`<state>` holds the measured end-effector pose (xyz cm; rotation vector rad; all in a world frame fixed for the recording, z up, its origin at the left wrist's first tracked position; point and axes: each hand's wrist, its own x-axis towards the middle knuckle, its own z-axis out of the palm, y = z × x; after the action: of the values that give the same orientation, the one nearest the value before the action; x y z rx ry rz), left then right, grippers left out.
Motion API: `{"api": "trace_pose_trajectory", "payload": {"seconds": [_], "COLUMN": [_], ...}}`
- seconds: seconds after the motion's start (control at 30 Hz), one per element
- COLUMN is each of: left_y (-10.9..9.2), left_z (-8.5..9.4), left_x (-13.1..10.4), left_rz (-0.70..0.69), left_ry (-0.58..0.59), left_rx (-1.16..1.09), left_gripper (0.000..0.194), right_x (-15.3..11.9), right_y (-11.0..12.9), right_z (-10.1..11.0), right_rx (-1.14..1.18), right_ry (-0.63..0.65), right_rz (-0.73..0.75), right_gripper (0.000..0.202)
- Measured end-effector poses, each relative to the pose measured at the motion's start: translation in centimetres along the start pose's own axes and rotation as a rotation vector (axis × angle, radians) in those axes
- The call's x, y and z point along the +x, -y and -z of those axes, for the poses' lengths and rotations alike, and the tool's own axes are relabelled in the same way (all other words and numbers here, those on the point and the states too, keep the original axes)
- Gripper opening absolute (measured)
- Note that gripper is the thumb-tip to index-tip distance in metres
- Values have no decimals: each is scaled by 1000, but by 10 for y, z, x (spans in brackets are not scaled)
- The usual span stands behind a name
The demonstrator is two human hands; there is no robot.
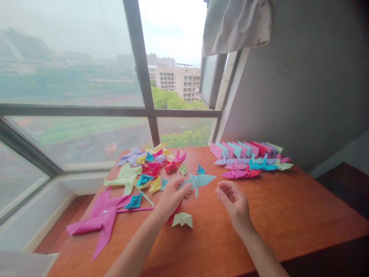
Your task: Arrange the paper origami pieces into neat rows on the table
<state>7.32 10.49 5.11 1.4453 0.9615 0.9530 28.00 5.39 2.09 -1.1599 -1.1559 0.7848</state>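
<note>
A light blue folded paper crane (pixel 201 180) is pinched by one wing between the thumb and fingers of my left hand (pixel 174 192), above the middle of the wooden table (pixel 276 215). Its other wing points right, toward my right hand (pixel 234 200). That hand is apart from the crane, fingers curled with the thumb near the fingertips; nothing shows between them. Below my left hand, a pale green folded paper (pixel 183 219) lies beside a red one partly hidden by the hand. A small blue paper piece (pixel 200 169) is just behind the crane.
At the left lie a large magenta pinwheel (pixel 105 215), a pale green pinwheel (pixel 126 177) and several coloured folded papers. Several paper cranes (pixel 262 165) stand in rows at the back right, before a line of upright folded papers (pixel 245 149). A window is behind the table.
</note>
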Motion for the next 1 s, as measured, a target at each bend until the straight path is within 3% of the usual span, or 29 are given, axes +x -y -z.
{"api": "trace_pose_trajectory", "payload": {"seconds": [0.1, 0.2, 0.3, 0.5, 0.63, 0.83, 1.0], "left_y": [4, 7, 7, 9, 8, 5, 3], "left_z": [-3, -7, -8, -6, -8, -17, -19], "left_x": [-2, -4, -4, -1, -2, -7, -9], "left_rz": [-49, -81, -93, -96, -109, -172, -171], "left_ry": [17, 59, 81, -29, -53, 100, 212], "left_rx": [142, 253, 300, 370, 404, 456, 452], "left_gripper": [33, 34, 34, 32, 32, 33, 37], "right_x": [-10, -10, -7, -16, -26, -22, -16], "right_y": [5, 4, 2, -5, -7, -7, -12], "right_z": [-14, -23, -23, -15, -18, -17, 15], "right_rx": [-297, -465, -503, -512, -578, -699, -729], "right_ry": [116, 94, 45, -146, -20, 10, -94], "right_rz": [170, 253, 223, 227, 348, 361, 341], "right_gripper": [17, 17, 20, 17, 22, 18, 22]}}
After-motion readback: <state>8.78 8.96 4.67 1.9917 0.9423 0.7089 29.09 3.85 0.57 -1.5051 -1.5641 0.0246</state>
